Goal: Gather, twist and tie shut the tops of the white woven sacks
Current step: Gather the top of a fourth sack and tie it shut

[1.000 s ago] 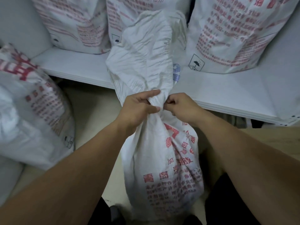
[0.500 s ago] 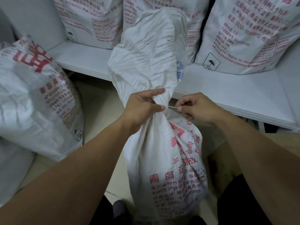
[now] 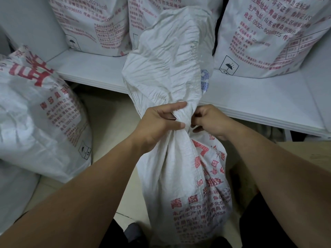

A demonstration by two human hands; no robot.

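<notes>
A white woven sack (image 3: 186,176) with red print stands upright between my legs on the floor. Its top is gathered into a narrow neck, and the loose crumpled fabric (image 3: 166,63) flares upward above it. My left hand (image 3: 159,124) grips the neck from the left, thumb over the top. My right hand (image 3: 209,122) sits against the right side of the neck with its fingers curled, pinching at the fabric there; whether it holds a tie I cannot tell.
Another printed sack (image 3: 39,113) leans at the left on the floor. Three more sacks (image 3: 268,33) stand on a low white shelf (image 3: 250,99) behind. A pale board (image 3: 318,154) lies at the right.
My right hand, which had pulled a little away to the right with a thin strand stretched from the neck, has come back against the neck. My left hand keeps its grip.
</notes>
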